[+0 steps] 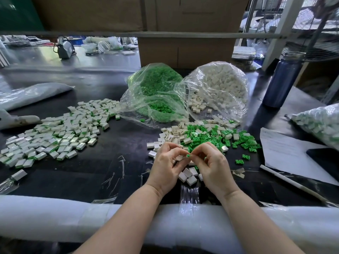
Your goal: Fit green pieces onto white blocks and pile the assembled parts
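Presently, the green piece (188, 155) sits pinched at the fingertips of my right hand (212, 168), touching the white block (179, 158) held in the curled fingers of my left hand (166, 166), just above the loose blocks (189, 175) on the table (113, 143). Both hands are closed on their parts. I judge misalignment the main risk: a skewed press could jam or flick the piece into the mixed stock (211, 137), well apart from the finished pile (55, 132).

Head-worn camera looks forward and down, close over the table (113, 143).
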### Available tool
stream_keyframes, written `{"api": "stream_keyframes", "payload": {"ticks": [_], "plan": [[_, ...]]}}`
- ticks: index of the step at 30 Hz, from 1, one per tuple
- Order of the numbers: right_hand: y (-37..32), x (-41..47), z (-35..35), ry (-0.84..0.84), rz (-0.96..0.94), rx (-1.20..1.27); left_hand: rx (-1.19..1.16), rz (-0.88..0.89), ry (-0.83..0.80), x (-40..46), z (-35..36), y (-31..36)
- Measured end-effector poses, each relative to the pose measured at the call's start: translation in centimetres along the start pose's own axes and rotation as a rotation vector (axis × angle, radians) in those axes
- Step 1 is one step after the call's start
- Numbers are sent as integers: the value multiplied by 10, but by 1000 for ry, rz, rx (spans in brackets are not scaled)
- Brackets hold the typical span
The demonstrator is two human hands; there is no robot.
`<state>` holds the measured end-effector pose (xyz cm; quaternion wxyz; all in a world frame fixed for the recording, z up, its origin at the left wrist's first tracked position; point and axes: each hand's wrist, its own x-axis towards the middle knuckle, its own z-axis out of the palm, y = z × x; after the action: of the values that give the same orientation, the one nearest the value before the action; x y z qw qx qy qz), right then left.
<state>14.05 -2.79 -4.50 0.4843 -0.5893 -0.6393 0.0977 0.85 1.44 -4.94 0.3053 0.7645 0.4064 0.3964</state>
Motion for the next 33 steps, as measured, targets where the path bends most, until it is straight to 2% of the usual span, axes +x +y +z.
{"api": "stream_keyframes", "payload": {"ticks": [5, 11, 14, 18, 26, 30, 33], "plan": [[1, 1, -1, 87, 37, 13, 36, 74, 173, -1, -3, 0], [8, 1, -4, 174, 156, -69, 74, -178, 540, 3, -15, -9], [11, 2, -5, 184, 221, -112, 127, -307, 617, 6, -21, -15], [14, 2, -7, 167, 295, -158, 191, -447, 537, 6, -22, -20], [14, 2, -7, 102, 330, -225, 432, -449, 334, 3, -17, -17], [9, 3, -7, 83, 317, -232, 421, -350, 339, 1, -17, -14], [7, 2, -6, 60, 297, -241, 329, -157, 223, 0, -12, -5]]}}
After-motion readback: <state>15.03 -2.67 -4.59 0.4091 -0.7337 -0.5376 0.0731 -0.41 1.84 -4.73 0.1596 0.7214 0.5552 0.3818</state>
